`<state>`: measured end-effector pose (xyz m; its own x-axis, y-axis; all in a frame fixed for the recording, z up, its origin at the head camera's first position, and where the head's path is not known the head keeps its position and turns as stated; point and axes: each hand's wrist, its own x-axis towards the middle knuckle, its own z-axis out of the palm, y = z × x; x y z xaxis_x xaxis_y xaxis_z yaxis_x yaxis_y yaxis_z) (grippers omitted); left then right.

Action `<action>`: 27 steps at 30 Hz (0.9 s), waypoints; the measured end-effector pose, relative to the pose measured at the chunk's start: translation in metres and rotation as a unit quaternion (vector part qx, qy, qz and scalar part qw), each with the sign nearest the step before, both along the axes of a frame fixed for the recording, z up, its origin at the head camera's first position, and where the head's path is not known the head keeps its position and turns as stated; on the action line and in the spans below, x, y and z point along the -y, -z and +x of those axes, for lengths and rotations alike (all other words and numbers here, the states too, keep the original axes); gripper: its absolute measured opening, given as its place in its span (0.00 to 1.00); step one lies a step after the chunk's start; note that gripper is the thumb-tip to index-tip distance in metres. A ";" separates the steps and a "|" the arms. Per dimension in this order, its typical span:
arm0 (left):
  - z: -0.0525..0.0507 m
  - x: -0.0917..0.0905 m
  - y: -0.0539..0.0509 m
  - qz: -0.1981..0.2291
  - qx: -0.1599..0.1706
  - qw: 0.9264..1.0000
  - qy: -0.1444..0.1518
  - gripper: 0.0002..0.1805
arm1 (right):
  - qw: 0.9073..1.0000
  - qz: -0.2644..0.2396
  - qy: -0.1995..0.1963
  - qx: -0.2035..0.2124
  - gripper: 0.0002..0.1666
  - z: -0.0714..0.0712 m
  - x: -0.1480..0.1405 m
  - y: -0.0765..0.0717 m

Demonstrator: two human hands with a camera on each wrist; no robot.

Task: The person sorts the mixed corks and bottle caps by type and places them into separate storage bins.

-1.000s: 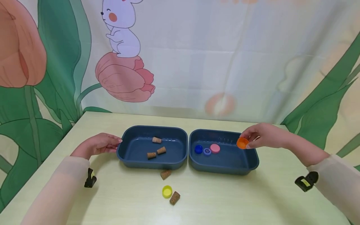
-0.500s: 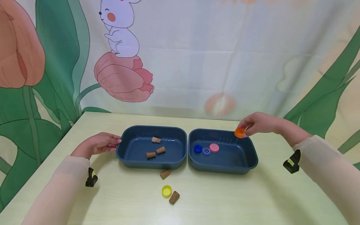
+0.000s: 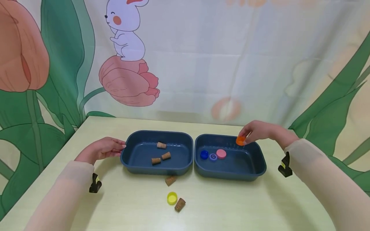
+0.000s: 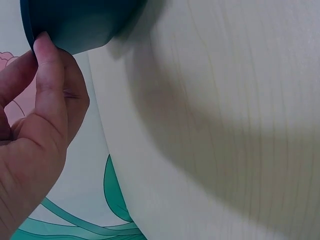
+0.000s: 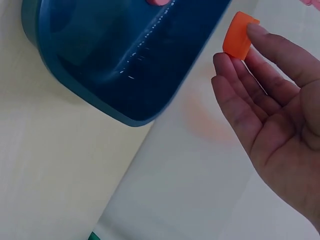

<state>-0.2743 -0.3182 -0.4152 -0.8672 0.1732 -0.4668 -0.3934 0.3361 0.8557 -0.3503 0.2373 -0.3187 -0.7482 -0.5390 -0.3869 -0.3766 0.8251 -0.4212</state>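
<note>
In the head view, my left hand [image 3: 104, 148] pinches the left end of a dark blue tray [image 3: 157, 170] at its rim; the left wrist view shows the thumb against the tray wall [image 4: 85, 25]. Inside this tray lie 3 corks, one being a paler cork [image 3: 161, 145]. My right hand [image 3: 258, 131] holds an orange bottle cap [image 3: 240, 141] between thumb and fingers, above the back of a second dark blue tray [image 3: 231, 175]. That tray contains a dark blue cap [image 3: 204, 154], a lilac cap [image 3: 213, 157] marked G, and a pink cap [image 3: 221, 154].
On the pale table [image 3: 130, 205], a cork [image 3: 170, 180] lies just in front of the left tray. Nearer stand a yellow cap [image 3: 172, 198] and another cork [image 3: 180, 204], side by side. A printed curtain [image 3: 188, 80] hangs behind the table.
My right hand has moved left with the orange cap, from the right tray's right end toward its back middle. The left hand stays at the left tray's rim.
</note>
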 end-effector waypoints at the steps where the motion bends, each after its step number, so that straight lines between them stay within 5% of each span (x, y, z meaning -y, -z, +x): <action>1: 0.000 0.000 0.000 -0.001 -0.001 1.000 0.001 0.28 | 1.000 0.004 0.000 0.002 0.23 -0.002 0.001 0.002; 27: 0.000 -0.002 -0.003 -0.020 0.009 1.000 -0.001 0.27 | 0.995 0.088 -0.015 0.036 0.12 -0.022 0.033 0.045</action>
